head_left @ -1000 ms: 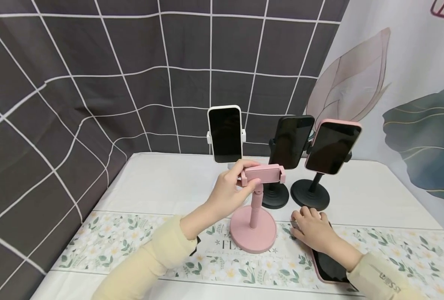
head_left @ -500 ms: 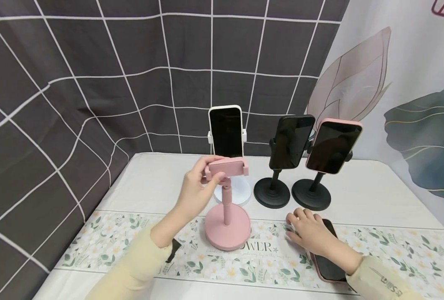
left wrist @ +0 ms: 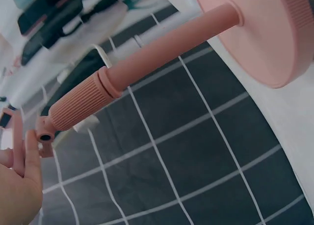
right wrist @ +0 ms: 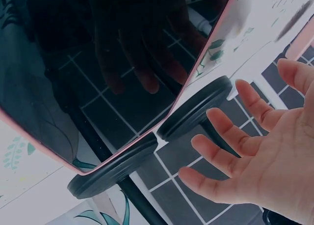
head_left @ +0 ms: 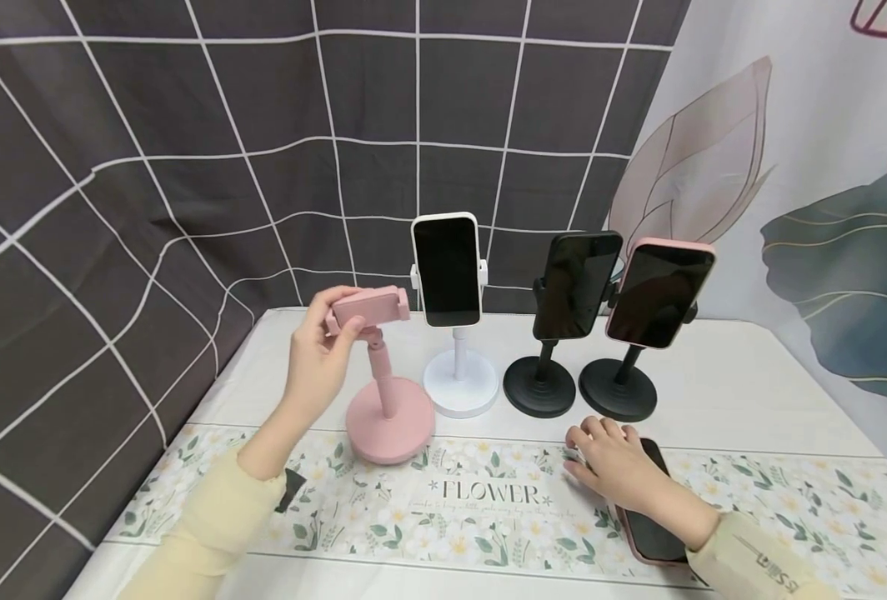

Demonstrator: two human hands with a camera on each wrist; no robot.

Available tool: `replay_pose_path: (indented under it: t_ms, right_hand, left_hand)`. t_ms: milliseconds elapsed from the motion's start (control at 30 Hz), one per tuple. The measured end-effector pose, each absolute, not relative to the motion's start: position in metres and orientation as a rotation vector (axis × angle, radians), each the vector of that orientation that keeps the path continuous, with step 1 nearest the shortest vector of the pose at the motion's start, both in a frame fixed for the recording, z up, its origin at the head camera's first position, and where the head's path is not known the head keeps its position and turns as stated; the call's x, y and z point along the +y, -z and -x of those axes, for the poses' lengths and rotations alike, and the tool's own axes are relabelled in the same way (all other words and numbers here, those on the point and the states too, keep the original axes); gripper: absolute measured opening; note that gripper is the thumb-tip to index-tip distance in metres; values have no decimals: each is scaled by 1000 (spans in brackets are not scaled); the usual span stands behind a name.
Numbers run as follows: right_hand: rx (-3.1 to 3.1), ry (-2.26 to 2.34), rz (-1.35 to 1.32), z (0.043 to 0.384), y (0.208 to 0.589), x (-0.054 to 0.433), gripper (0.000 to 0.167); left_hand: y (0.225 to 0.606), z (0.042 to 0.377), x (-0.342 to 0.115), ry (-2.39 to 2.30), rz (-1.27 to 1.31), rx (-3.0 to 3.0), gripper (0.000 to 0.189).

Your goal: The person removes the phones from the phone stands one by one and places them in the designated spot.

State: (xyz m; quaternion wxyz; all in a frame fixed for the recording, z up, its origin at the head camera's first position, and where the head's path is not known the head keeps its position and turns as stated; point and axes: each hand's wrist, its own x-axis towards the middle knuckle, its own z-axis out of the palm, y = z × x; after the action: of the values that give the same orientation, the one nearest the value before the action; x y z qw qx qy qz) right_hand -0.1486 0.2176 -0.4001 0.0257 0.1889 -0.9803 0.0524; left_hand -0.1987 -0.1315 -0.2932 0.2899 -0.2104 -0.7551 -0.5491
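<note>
My left hand (head_left: pixel 316 358) pinches the clamp head of a pink phone stand (head_left: pixel 391 421), thumb in front and fingers behind. The clamp holds no phone, and the post leans with its top to the left. In the left wrist view the ribbed collar and long post (left wrist: pixel 171 45) run down to the round base. My right hand (head_left: pixel 616 467) lies over the upper left side of a pink-cased phone (head_left: pixel 657 537), which is face up on the table and partly hidden. In the right wrist view its fingers (right wrist: pixel 221 156) are spread and loosely bent beside the phone's dark screen (right wrist: pixel 127 77).
A white stand (head_left: pixel 460 392) with a white phone (head_left: pixel 448 271) stands right of the pink one. Further right are two black stands, one bearing a black phone (head_left: pixel 577 283), the other a pink-cased phone (head_left: pixel 661 292). A floral strip (head_left: pixel 488 533) crosses the white table.
The left hand has carried the pink stand leftward and a little back, from in front of the white stand to its left, and it now leans. The right hand has barely moved.
</note>
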Motion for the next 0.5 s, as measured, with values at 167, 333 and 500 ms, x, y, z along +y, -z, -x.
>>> replay_pose_path:
  t_ms: [167, 333, 500]
  right_hand:
    - [-3028, -164, -565, 148, 402, 216, 24]
    - [-3012, -198, -557, 149, 404, 215, 37]
    - [-3027, -215, -557, 149, 404, 214, 43]
  left_hand:
    - [290, 219, -142, 1444, 512, -1968, 31]
    - [291, 241, -145, 1522, 463, -1924, 28]
    - [292, 260, -143, 1587, 425, -1896, 28]
